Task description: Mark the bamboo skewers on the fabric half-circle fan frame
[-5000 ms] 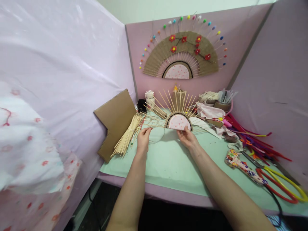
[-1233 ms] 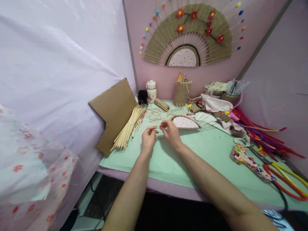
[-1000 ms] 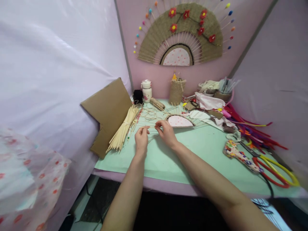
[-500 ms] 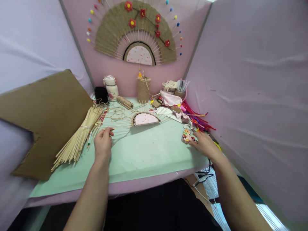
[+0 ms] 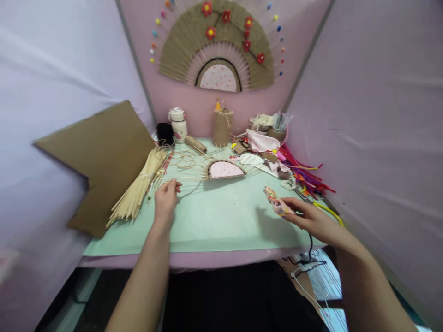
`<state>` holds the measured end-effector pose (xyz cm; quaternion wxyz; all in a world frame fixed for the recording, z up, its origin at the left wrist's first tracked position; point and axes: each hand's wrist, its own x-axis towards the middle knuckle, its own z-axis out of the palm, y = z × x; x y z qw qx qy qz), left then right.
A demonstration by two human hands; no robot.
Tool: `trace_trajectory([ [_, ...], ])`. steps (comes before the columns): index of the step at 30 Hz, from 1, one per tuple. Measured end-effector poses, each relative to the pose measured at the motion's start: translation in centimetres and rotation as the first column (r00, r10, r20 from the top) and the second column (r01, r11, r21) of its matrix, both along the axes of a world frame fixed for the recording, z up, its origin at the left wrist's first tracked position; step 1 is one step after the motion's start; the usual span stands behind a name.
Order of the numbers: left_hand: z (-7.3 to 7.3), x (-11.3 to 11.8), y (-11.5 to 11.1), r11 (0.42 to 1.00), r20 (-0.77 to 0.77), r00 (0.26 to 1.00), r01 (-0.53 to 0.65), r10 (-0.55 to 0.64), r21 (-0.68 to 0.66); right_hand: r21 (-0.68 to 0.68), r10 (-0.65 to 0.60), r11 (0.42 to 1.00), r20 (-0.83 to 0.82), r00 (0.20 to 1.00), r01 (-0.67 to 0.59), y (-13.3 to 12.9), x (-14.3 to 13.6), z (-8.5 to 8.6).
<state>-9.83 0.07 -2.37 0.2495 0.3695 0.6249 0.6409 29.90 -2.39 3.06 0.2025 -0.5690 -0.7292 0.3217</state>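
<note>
My left hand point(image 5: 166, 196) has its fingers pinched together at the left ends of thin sticks; what lies between the fingertips, if anything, is too small to tell. The sticks spread out from a small half-round fan piece point(image 5: 225, 169) with pink spotted cloth and a dark rim. My right hand point(image 5: 309, 216) grips a flat, multicoloured patterned thing point(image 5: 278, 203) between thumb and fingers, tilted and raised off the table, its shadow beneath. A grey string point(image 5: 190, 192) trails from near my left hand toward the fan piece.
A stick bundle point(image 5: 140, 189) leans by cut cardboard point(image 5: 104, 157) at left. Behind stand a bottle point(image 5: 178, 125), a twine roll point(image 5: 196, 144) and a twine-wrapped holder point(image 5: 222, 129). Right are scissors point(image 5: 302, 194) and pipe cleaners point(image 5: 308, 173). A finished fan point(image 5: 180, 50) hangs on the wall.
My right hand has lifted the multicoloured thing off the table and tilted it. My left hand stays near the stick ends. The whole view has shifted, moving the scene rightward.
</note>
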Motion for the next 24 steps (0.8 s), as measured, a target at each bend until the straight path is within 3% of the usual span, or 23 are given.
trace_trajectory([
  [2,-0.1,0.1,-0.1,1.000,0.002,1.000,0.011,-0.011,0.012,-0.051,-0.003,0.999,-0.206,0.979,-0.008,0.0,-2.8,0.4],
  [6,-0.3,0.0,-0.3,0.999,0.025,0.999,0.019,-0.020,0.029,-0.184,-0.037,0.981,-0.519,0.854,-0.069,1.5,-10.1,-0.6],
  [9,-0.3,0.0,-0.3,0.999,0.064,0.998,0.023,-0.025,0.025,-0.232,-0.008,0.958,-0.608,0.794,-0.168,2.5,-15.3,-1.1],
  [12,-0.4,0.0,-0.4,0.999,0.090,0.995,0.036,-0.040,0.037,-0.236,0.011,0.948,-0.648,0.762,-0.214,3.0,-18.8,-0.9],
  [16,-0.5,0.0,-0.6,0.996,0.062,0.996,0.056,-0.060,0.062,-0.251,-0.005,0.947,-0.638,0.770,-0.202,3.2,-20.6,-1.2],
  [24,-0.5,0.1,-0.8,0.996,-0.013,0.998,0.060,-0.059,0.071,-0.249,0.035,0.942,-0.597,0.801,-0.226,3.5,-21.2,-2.2],
])
